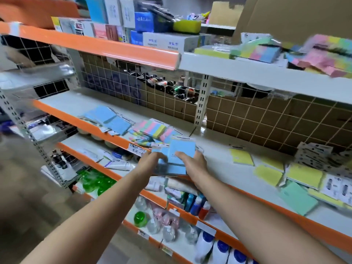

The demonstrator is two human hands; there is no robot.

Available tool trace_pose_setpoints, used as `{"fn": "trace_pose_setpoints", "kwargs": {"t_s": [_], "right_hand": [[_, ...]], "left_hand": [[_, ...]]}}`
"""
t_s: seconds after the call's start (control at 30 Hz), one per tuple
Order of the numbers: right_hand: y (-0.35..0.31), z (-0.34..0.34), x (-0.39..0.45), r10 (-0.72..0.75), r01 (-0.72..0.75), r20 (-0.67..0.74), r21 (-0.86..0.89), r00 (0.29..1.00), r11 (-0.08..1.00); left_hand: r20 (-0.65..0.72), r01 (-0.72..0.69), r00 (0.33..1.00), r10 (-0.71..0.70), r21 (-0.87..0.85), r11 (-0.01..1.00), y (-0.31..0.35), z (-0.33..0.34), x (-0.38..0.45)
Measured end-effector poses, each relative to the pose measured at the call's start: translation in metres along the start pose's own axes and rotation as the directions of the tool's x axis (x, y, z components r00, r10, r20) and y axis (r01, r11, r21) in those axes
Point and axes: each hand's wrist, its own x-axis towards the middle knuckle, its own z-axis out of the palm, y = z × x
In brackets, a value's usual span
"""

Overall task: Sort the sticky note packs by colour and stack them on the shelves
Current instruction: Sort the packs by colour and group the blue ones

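Forearms: both reach in from 6 o'clock, nearest the camera, converging on the front edge of the middle shelf (215, 149).
Middle shelf: white board with an orange lip, wire grid behind it.
Held blue packs (176, 159): a small bundle of blue sticky note packs, gripped between the two hands just over the orange lip; the top pack stands up toward 12 o'clock above the fingers.
Left hand (150, 159): at 9 o'clock of the bundle, fingers curled onto its left edge, grasping it.
Right hand (192, 161): at 3 o'clock of the bundle, thumb on the front face, fingers behind, grasping it.
Blue pile (110, 120): loose blue packs lying on the shelf at 10 o'clock of the hands, apart from them.
Multicolour packs (152, 130): striped pink, green and yellow packs, just beyond the bundle at 11 o'clock.
Yellow packs (270, 168): scattered flat at 3 o'clock, well apart from the right hand.
Green pack (297, 199): at 4 o'clock, near the lip.
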Motion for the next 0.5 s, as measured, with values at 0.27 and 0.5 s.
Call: {"fn": "trace_pose_setpoints", "kwargs": {"t_s": [0.27, 0.5], "right_hand": [[-0.039, 0.097, 0.006, 0.046, -0.039, -0.081, 0.079, 0.996, 0.996], [-0.056, 0.178, 0.021, 0.078, -0.061, -0.161, 0.106, 0.984, 0.992]], "left_hand": [[0.018, -0.084, 0.996, 0.083, 0.051, 0.995, 0.011, -0.099, 0.045], [-0.02, -0.094, 0.995, 0.093, -0.057, 0.994, 0.016, -0.162, 0.071]]}}
